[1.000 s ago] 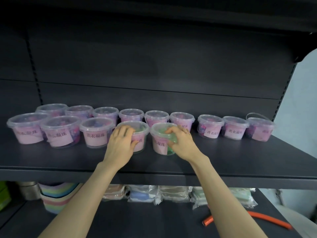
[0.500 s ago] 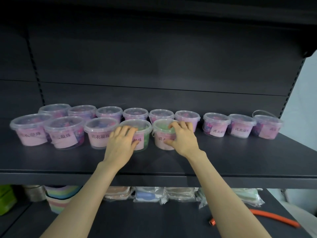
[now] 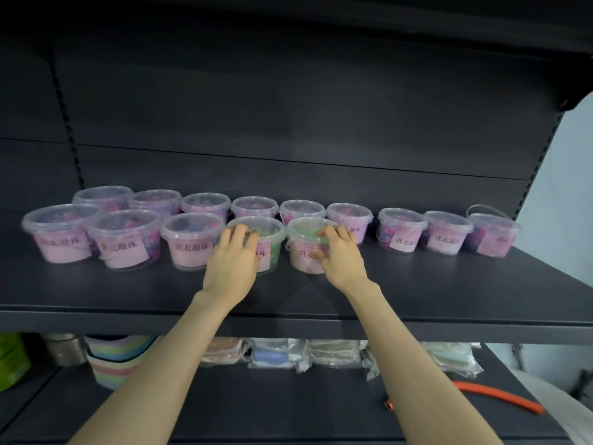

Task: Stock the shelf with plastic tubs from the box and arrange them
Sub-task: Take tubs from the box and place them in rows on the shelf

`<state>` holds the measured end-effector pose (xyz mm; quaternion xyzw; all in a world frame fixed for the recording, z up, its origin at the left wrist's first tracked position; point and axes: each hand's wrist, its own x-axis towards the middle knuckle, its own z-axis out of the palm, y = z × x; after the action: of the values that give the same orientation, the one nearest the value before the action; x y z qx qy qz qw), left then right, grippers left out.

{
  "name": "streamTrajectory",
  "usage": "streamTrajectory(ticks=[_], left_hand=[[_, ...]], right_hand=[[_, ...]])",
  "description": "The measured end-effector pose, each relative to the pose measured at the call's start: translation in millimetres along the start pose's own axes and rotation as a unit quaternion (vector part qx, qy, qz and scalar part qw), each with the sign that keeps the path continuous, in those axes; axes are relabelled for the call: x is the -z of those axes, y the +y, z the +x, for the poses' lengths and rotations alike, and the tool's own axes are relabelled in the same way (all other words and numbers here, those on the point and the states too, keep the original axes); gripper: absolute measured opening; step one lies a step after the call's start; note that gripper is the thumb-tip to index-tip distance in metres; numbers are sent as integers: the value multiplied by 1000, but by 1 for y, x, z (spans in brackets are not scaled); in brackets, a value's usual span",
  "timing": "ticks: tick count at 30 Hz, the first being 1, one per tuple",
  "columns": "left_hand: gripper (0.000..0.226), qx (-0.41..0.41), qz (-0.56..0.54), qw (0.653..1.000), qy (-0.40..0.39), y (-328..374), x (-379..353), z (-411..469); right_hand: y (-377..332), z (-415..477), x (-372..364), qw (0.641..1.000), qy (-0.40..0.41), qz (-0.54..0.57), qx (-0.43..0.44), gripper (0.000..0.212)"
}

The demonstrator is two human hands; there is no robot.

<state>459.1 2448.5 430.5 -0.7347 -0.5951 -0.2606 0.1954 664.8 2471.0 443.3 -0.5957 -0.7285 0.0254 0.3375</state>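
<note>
Clear plastic tubs with pink labels stand in two rows on a dark shelf (image 3: pixel 449 293). My left hand (image 3: pixel 232 263) rests on the front of a front-row tub with green contents (image 3: pixel 269 232), fingers spread over its lid edge. My right hand (image 3: pixel 337 255) grips the neighbouring green-filled tub (image 3: pixel 303 242), thumb on its label and fingers curled over the lid. Both tubs stand upright on the shelf. A back row of several tubs (image 3: pixel 253 207) runs behind them. The box is not in view.
To the right stand three more tubs (image 3: pixel 401 229), the last with a raised handle (image 3: pixel 491 232). Below, a lower shelf holds stacked pastel baskets (image 3: pixel 118 358), wrapped packs (image 3: pixel 305 351) and an orange hose (image 3: pixel 500 396). The shelf's right upright (image 3: pixel 539 162) borders a pale wall.
My right hand has set the green-filled tub upright and pushed it back into the front row. My left hand stays on its tub. The camera view shifted slightly.
</note>
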Motion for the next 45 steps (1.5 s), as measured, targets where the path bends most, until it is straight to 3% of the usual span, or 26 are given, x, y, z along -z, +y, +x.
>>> streamTrajectory(ticks=[4, 6, 10, 13, 17, 23, 30, 35, 41, 45], left_hand=[[53, 6, -49, 998, -41, 2, 15, -6], [47, -2, -79, 996, -48, 2, 25, -14], [23, -16, -166, 984, 64, 12, 48, -54], [22, -20, -200, 970, 135, 23, 70, -100], [32, -31, -177, 972, 150, 27, 70, -167], [35, 48, -186, 981, -15, 22, 23, -286], [35, 141, -169, 956, -195, -13, -35, -416], [30, 208, -237, 902, -296, -59, -99, -495], [14, 266, -268, 830, -410, -99, -174, -564], [27, 351, -279, 762, -467, -102, -232, -599]], right_hand=[[-4, -10, 8, 998, -58, -21, -19, 53], [-10, -25, 14, 999, -41, -12, -22, 58], [-27, -72, 25, 994, 101, 40, 22, 34], [-38, -114, 29, 985, 133, 98, 57, 13], [-41, -171, 10, 986, 104, 100, 80, 27], [-22, -263, -68, 992, -21, 116, 41, 32], [-11, -371, -181, 976, -182, 97, -65, 27], [-18, -426, -261, 950, -263, 69, -151, 22], [-15, -492, -362, 919, -279, 53, -273, 13], [0, -526, -411, 883, -292, 55, -363, 41]])
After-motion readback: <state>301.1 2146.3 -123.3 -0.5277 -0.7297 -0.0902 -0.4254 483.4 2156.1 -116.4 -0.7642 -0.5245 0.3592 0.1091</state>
